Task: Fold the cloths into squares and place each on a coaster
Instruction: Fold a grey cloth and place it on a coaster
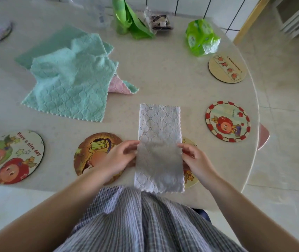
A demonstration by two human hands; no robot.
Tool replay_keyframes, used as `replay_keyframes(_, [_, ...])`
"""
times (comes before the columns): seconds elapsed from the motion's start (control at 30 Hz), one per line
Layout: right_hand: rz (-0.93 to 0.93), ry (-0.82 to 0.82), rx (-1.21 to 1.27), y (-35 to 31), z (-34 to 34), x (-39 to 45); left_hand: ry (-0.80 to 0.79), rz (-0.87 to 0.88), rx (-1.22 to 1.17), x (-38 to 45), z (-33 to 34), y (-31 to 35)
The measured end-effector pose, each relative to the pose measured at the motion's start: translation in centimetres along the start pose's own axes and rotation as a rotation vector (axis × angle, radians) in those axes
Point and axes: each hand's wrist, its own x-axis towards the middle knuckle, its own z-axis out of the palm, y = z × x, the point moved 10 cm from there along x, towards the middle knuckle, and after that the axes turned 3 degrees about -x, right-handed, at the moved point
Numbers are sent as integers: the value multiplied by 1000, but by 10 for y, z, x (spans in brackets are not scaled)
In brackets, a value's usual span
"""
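White cloth [159, 142] strip between left hand [117, 159] and right hand [197, 160], edges pinched.

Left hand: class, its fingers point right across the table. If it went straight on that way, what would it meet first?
The left hand already pinches the white cloth at its left edge, so it would press into that cloth first. Beyond that lies the right hand, though depth is uncertain.
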Motion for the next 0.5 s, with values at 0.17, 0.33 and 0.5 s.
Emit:
replay_keyframes(0.17, [36, -31, 52, 5, 6, -12, -115, -154, -158, -15, 16, -22])
replay_keyframes(0.33, [98, -69, 16, 12, 11, -10, -42, -180, -144, -10, 10, -23])
replay_keyframes(0.5, [95, -46, 79, 3, 4, -9, 25, -169, -255, -9, 3, -12])
